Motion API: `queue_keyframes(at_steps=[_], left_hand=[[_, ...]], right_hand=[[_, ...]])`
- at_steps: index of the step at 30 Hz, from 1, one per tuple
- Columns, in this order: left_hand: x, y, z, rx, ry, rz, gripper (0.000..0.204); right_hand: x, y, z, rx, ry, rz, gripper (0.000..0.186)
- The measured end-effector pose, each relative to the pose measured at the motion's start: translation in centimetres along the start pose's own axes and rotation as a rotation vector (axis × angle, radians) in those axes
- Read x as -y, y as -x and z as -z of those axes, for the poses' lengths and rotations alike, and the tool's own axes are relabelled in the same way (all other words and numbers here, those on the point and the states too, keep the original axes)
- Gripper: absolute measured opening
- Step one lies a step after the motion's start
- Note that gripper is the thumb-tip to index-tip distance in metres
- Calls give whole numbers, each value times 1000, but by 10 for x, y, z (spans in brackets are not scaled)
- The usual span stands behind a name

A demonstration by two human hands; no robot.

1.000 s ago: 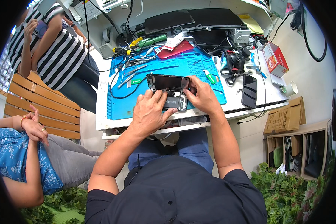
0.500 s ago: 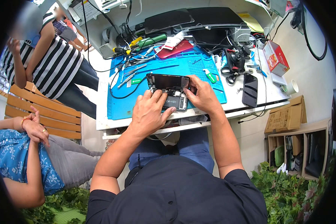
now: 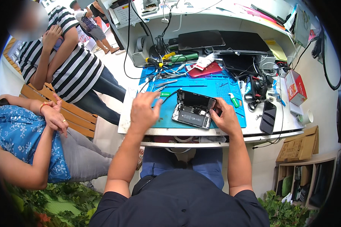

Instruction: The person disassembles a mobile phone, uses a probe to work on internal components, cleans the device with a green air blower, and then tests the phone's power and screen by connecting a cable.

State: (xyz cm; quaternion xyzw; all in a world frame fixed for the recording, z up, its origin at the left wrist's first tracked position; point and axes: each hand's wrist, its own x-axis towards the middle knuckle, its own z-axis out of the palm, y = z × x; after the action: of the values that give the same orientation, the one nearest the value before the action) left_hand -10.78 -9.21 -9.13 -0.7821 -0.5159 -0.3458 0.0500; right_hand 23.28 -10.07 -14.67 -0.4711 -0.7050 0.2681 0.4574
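Observation:
An opened smartphone lies on the blue work mat, its battery and inner parts facing up. Its lifted screen tilts up along the far edge, still against the body. My right hand pinches the phone's right end where screen and body meet. Left of the phone, my left hand is raised over the mat's near left part, slightly blurred, thumb apart from the fingers, with nothing visible in it. Just beyond it are a small green-and-white card and tweezers. A black cable runs to the screen's left corner.
On the right lie a second phone, scissors and a red-and-white box. A green-handled tool rests on the mat. Screwdrivers, cables and dark screens crowd the back. Two people are close on the left, one in striped clothing.
My left hand has left the phone and moved left, its fingers lifting. The right hand keeps its hold at the phone's right end. The whole view has shifted.

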Motion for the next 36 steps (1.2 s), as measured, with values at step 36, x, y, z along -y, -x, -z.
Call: queue_keyframes(at_steps=[36], left_hand=[[-65,-142,-8,635,14,106,82]], right_hand=[[-12,-2,-3,3,-69,-14,42]])
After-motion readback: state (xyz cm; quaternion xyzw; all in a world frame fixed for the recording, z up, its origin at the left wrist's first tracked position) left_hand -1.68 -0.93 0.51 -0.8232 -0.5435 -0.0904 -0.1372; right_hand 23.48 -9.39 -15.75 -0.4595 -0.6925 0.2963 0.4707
